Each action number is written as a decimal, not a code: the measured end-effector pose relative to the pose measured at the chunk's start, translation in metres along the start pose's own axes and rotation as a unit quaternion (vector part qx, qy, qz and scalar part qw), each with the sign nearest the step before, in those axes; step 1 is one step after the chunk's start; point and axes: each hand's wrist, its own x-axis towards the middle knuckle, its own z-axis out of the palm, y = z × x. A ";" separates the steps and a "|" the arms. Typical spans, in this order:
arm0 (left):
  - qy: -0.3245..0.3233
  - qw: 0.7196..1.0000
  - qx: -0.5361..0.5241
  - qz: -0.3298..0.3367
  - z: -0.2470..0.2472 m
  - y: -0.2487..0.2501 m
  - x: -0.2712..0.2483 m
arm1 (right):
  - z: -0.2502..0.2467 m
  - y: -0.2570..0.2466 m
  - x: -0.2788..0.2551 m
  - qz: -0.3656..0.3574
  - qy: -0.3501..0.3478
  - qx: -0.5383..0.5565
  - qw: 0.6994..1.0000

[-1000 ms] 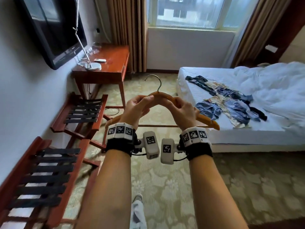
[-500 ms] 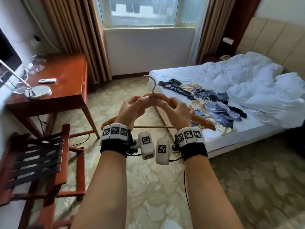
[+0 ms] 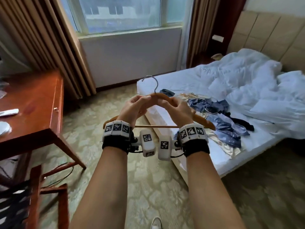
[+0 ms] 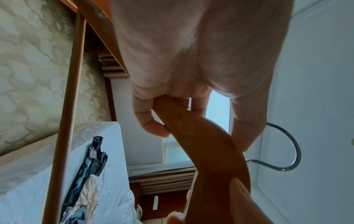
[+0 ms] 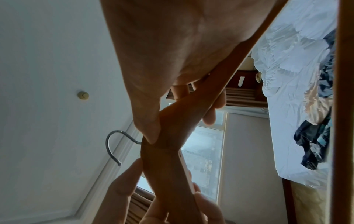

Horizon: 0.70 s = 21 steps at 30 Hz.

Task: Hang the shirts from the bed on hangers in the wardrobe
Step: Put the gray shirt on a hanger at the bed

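Note:
I hold a wooden hanger (image 3: 160,96) with a metal hook (image 3: 152,82) up in front of me, over the floor beside the bed's near corner. My left hand (image 3: 137,105) grips its left shoulder, thumb and fingers wrapped round the wood (image 4: 193,136). My right hand (image 3: 176,107) grips the right shoulder close to the hook (image 5: 114,145). Several dark blue and cream patterned shirts (image 3: 219,119) lie crumpled on the white sheet of the bed (image 3: 181,85), just right of my right hand. The wardrobe is out of view.
A red-brown desk (image 3: 33,109) stands at left, with a wooden luggage rack (image 3: 33,195) below it. Curtains (image 3: 54,47) flank the window ahead. A rumpled white duvet (image 3: 255,83) covers the far side of the bed. Patterned carpet (image 3: 148,187) lies underfoot.
My view has swung right and I have stepped closer to the bed; the television and first rack have left the frame. Both hands keep the same grip on the hanger.

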 end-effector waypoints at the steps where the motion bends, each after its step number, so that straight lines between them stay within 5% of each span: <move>1: -0.004 1.000 -0.002 0.005 0.006 0.005 0.021 | -0.002 0.001 0.023 -0.003 0.006 0.005 1.000; 21: -0.202 0.978 0.038 -0.045 0.187 -0.024 0.434 | -0.100 0.134 0.392 0.096 0.062 -0.014 0.993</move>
